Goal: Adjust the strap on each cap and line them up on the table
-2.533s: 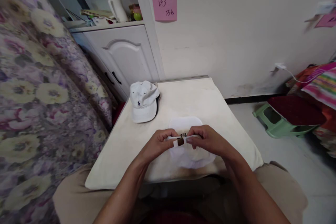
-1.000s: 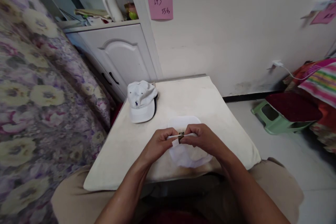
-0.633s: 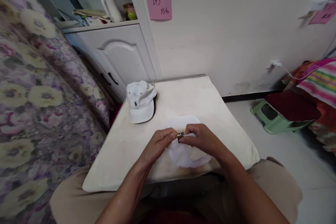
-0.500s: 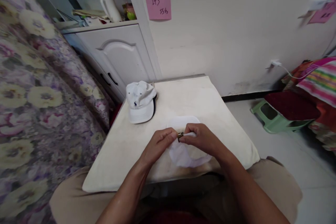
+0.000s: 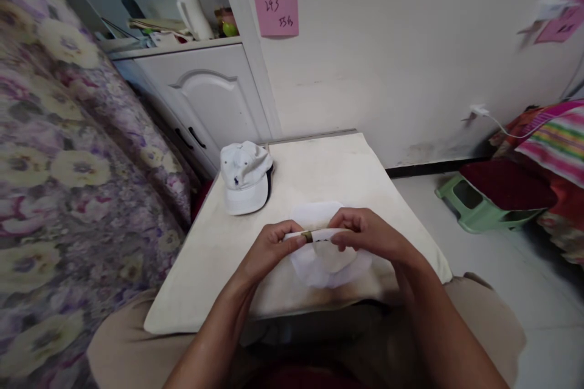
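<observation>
Right hand (image 5: 370, 232) has moved outward from the left hand (image 5: 270, 248) since half a second ago, baring a stretch of white strap (image 5: 325, 234) between the two sets of fingertips. Left thumb and forefinger: pinched on the strap. Right thumb and forefinger: closed over its other end; remaining right fingers curled, grip partly hidden. Strap's long axis runs fingertip to fingertip, nearly level. Brass-coloured buckle (image 5: 308, 236) sits right at the left thumb tip, so left hand is nearer; right fingertips lie apart from it. White cap (image 5: 306, 268) beneath and between the fingers, over the table (image 5: 337, 173). Second cap (image 5: 244, 176), upright, beyond the left fingers. Pink note (image 5: 274, 5) on the wall farther off.
</observation>
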Motion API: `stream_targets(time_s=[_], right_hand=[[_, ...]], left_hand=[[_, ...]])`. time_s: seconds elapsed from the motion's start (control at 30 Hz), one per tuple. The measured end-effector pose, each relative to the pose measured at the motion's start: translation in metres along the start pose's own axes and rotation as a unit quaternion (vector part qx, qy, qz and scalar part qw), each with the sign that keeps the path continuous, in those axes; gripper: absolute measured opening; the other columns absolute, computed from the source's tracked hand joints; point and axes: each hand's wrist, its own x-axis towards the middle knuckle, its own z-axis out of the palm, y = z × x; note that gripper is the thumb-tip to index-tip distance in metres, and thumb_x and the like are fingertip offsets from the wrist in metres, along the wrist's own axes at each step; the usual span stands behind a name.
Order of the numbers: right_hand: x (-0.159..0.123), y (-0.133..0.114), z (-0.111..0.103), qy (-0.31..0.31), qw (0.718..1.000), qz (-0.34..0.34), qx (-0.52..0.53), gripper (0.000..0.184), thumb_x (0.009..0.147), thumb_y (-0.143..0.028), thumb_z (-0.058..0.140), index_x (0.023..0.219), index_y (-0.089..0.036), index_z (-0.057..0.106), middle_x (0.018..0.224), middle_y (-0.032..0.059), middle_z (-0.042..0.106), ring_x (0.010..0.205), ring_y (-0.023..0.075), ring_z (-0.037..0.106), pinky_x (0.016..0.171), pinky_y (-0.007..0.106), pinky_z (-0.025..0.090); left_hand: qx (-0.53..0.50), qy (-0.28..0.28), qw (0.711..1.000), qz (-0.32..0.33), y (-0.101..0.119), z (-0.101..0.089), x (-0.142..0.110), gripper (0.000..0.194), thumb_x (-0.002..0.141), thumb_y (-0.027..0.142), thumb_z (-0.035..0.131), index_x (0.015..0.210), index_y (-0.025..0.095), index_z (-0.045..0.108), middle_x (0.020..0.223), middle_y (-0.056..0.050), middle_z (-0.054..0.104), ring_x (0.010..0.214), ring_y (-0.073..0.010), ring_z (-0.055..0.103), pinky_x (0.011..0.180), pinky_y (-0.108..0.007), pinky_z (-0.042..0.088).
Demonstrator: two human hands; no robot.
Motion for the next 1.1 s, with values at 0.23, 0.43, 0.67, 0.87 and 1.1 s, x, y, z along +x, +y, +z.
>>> stream_targets(time_s=[0.23, 0.43, 0.67, 0.87, 1.1], right_hand=[[0.005, 0.016, -0.019, -0.015, 0.984, -0.040, 0.173, 0.021, 0.078, -0.029, 0.077, 0.090, -0.016, 0.066, 0.063, -0.0023, 0.067, 0.049, 0.0071, 0.057, 0.048, 0.017, 0.046], [0.002, 0.013, -0.014, 0.009, 0.966, -0.094, 0.240, 0.019, 0.077, -0.027, 0.080, 0.083, -0.016, 0.066, 0.059, -0.0025, 0.067, 0.045, 0.0067, 0.057, 0.042, 0.014, 0.045], [-0.016, 0.002, -0.026, -0.059, 0.959, -0.119, 0.250, 0.029, 0.076, -0.029, 0.081, 0.096, -0.015, 0.067, 0.066, 0.0017, 0.072, 0.050, 0.0111, 0.064, 0.047, 0.019, 0.051], [-0.024, -0.004, -0.015, -0.030, 0.904, -0.157, 0.396, 0.030, 0.067, -0.031, 0.086, 0.083, -0.020, 0.064, 0.058, -0.0044, 0.063, 0.043, 0.0079, 0.054, 0.044, 0.017, 0.044], [-0.017, -0.002, -0.010, 0.053, 0.850, -0.109, 0.512, 0.022, 0.075, -0.028, 0.077, 0.090, -0.024, 0.062, 0.067, -0.0054, 0.062, 0.053, 0.0095, 0.056, 0.052, 0.019, 0.049]], left_hand=[[-0.054, -0.005, 0.998, 0.009, -0.009, -0.010, 0.006, 0.025, 0.077, 0.038, 0.072, 0.077, 0.013, 0.067, 0.069, 0.001, 0.055, 0.066, -0.0122, 0.044, 0.062, -0.023, 0.031], [-0.043, -0.114, 0.993, 0.001, 0.018, -0.008, 0.006, 0.023, 0.077, 0.036, 0.075, 0.081, 0.014, 0.072, 0.072, 0.001, 0.061, 0.066, -0.0114, 0.048, 0.062, -0.021, 0.034], [-0.147, -0.161, 0.976, -0.015, 0.053, -0.005, 0.003, 0.029, 0.071, 0.039, 0.082, 0.077, 0.012, 0.074, 0.064, -0.001, 0.066, 0.054, -0.0099, 0.054, 0.052, -0.019, 0.039], [-0.308, -0.147, 0.939, -0.044, 0.071, 0.010, 0.002, 0.029, 0.064, 0.031, 0.088, 0.071, 0.008, 0.072, 0.061, -0.004, 0.069, 0.048, -0.0103, 0.060, 0.049, -0.018, 0.046], [-0.457, -0.099, 0.883, -0.036, 0.052, 0.027, 0.012, 0.016, 0.069, 0.012, 0.082, 0.082, 0.009, 0.074, 0.071, -0.004, 0.075, 0.062, -0.0135, 0.070, 0.062, -0.019, 0.056]])
